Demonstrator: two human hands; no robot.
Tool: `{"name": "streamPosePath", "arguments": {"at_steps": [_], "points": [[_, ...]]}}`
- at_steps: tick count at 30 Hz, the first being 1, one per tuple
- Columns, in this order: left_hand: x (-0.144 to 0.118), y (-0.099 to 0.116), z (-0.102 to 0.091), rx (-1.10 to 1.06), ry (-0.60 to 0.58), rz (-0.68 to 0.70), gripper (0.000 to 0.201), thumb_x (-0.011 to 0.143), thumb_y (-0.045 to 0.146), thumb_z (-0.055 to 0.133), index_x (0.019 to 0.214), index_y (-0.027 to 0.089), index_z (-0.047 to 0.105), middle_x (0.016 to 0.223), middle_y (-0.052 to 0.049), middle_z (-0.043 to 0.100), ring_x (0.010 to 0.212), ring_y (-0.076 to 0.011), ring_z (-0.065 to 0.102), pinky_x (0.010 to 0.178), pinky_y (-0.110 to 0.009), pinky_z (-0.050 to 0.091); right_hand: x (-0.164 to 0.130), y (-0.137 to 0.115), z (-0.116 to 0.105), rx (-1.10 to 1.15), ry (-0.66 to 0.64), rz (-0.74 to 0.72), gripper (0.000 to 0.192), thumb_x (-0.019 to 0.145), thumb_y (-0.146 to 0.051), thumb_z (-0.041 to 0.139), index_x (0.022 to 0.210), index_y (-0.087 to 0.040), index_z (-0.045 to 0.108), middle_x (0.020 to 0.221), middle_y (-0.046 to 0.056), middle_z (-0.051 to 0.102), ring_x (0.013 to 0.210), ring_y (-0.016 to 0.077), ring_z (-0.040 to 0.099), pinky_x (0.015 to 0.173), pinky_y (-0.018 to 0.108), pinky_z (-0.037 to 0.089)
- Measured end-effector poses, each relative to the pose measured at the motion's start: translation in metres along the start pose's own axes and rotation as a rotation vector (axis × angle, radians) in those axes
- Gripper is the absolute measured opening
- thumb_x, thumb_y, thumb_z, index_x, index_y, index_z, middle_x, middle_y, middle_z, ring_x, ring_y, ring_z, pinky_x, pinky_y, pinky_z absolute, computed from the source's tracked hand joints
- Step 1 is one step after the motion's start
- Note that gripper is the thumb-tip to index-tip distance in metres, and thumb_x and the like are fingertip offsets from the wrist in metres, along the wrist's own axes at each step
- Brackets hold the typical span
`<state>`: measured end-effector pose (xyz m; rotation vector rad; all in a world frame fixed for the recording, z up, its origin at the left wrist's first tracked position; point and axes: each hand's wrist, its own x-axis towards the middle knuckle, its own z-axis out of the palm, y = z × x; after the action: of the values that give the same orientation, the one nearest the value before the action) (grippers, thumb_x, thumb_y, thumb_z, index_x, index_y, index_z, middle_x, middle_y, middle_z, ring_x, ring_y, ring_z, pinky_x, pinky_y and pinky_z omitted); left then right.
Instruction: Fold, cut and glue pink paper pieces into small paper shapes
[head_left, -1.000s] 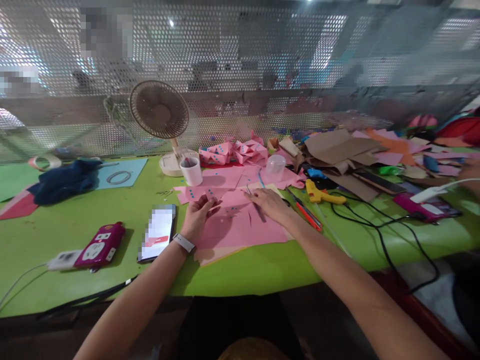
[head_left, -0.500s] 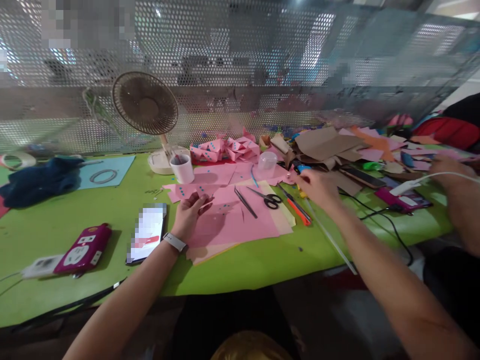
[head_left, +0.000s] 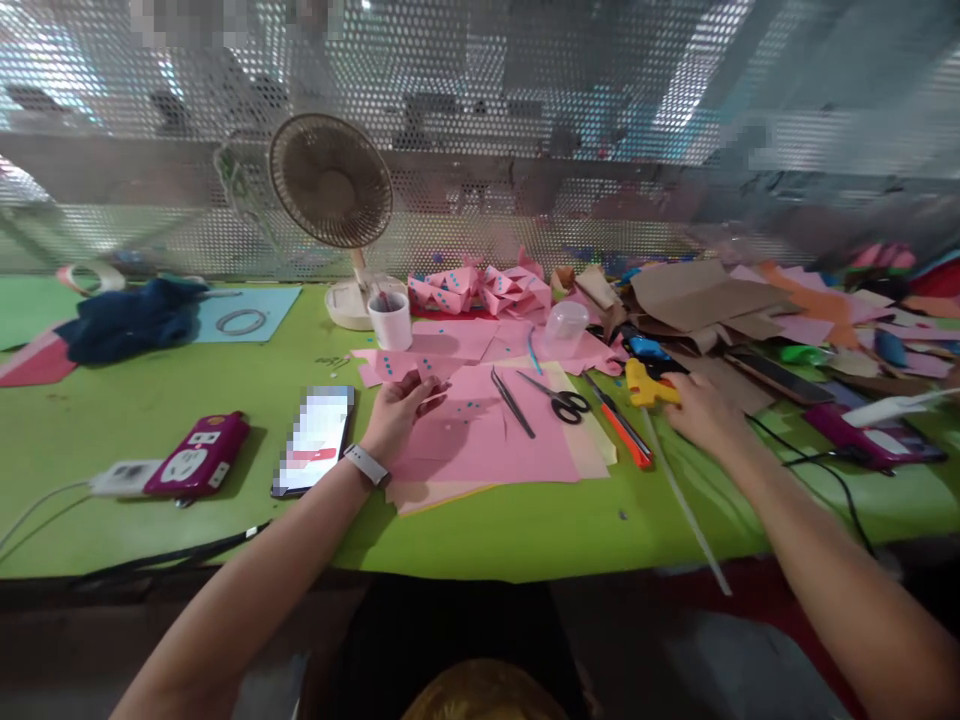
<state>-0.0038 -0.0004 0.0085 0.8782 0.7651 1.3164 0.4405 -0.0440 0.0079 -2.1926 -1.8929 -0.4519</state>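
Over the left edge of the stacked pink paper (head_left: 487, 455), my left hand (head_left: 397, 415) is closed in a pinch. Something thin and pale shows at its fingertips, too small to name. My right hand (head_left: 705, 410) has its fingers closed at the handle of a yellow hot glue gun (head_left: 651, 385). From the gun a long clear glue stick (head_left: 686, 500) slants down past the table's front edge. Tweezers (head_left: 514, 402) lie on the pink paper, with black-handled scissors (head_left: 562, 400) partly on it. Right of these is an orange utility knife (head_left: 622, 430). Small blue dots are scattered on the paper.
Folded pink paper pieces (head_left: 480, 290) sit behind, near a white cup (head_left: 390, 322), a fan (head_left: 330, 185) and a clear plastic cup (head_left: 566, 325). Left are a phone (head_left: 315, 440) and purple power strip (head_left: 199, 455). Paper scraps (head_left: 712, 300) and a black cable (head_left: 817, 455) lie right.
My right hand has shifted right, and the yellow glue gun shows more fully beside it. My left hand keeps its pinch over the paper. Another person's arm at the right has left view.
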Motion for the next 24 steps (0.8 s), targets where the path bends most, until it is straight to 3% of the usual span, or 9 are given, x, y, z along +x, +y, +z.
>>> {"name": "streamPosePath", "arguments": {"at_steps": [3,7,10,13,16,18,24], "points": [[-0.001,-0.001,0.000,-0.020,-0.015,-0.012,0.029,0.064,0.029,0.085,0.076,0.014,0.063,0.080,-0.001,0.070,0.087,-0.0172,0.071,0.080,-0.027,0.056,-0.004,-0.001,-0.005,0.154,0.078,0.083,0.046,0.079,-0.016,0.058,0.125,-0.015,0.059,0.110,0.021,0.062,0.096,0.0265,0.059,0.078,0.035,0.042],[-0.003,-0.002,0.001,-0.028,-0.025,-0.038,0.031,0.065,0.028,0.084,0.080,0.013,0.062,0.082,-0.003,0.071,0.086,-0.0187,0.072,0.084,-0.031,0.056,-0.006,-0.036,-0.014,0.717,0.215,0.305,0.040,0.073,-0.024,0.065,0.112,-0.018,0.063,0.098,0.010,0.066,0.083,0.0216,0.060,0.075,0.034,0.046],[-0.003,-0.002,0.003,-0.039,0.000,-0.051,0.034,0.065,0.027,0.084,0.086,0.013,0.061,0.082,-0.004,0.072,0.084,-0.0189,0.072,0.088,-0.035,0.055,-0.007,-0.091,-0.025,1.220,0.111,0.356,0.037,0.070,-0.036,0.072,0.101,-0.018,0.065,0.094,0.006,0.066,0.076,0.0173,0.060,0.069,0.029,0.048],[-0.004,-0.001,0.004,-0.033,0.025,-0.056,0.032,0.067,0.027,0.084,0.086,0.012,0.063,0.085,-0.006,0.072,0.086,-0.0198,0.072,0.089,-0.036,0.055,-0.005,-0.151,-0.038,1.487,-0.147,0.220,0.041,0.066,-0.043,0.077,0.100,-0.023,0.065,0.095,0.002,0.066,0.067,0.0135,0.057,0.058,0.026,0.050],[-0.006,0.001,0.005,0.007,0.016,-0.048,0.028,0.069,0.029,0.082,0.082,0.011,0.065,0.091,-0.008,0.070,0.090,-0.0215,0.071,0.087,-0.035,0.056,-0.004,-0.194,-0.046,1.588,-0.345,0.058,0.037,0.069,-0.049,0.075,0.092,-0.022,0.065,0.086,0.001,0.065,0.055,0.0111,0.053,0.053,0.027,0.050],[-0.008,0.002,0.005,0.016,0.005,-0.038,0.027,0.070,0.030,0.081,0.079,0.010,0.065,0.094,-0.008,0.068,0.092,-0.0223,0.071,0.085,-0.034,0.057,-0.005,-0.210,-0.047,1.579,-0.443,-0.022,0.035,0.071,-0.048,0.075,0.092,-0.021,0.065,0.077,0.000,0.063,0.054,0.0113,0.052,0.051,0.027,0.048],[-0.011,0.002,0.010,-0.004,0.021,-0.059,0.025,0.073,0.029,0.079,0.079,0.012,0.060,0.100,-0.007,0.066,0.093,-0.0226,0.071,0.085,-0.036,0.058,-0.016,-0.219,-0.035,1.498,-0.536,0.000,0.039,0.071,-0.050,0.074,0.094,-0.019,0.066,0.062,-0.002,0.058,0.050,0.0104,0.050,0.043,0.023,0.042]]}}
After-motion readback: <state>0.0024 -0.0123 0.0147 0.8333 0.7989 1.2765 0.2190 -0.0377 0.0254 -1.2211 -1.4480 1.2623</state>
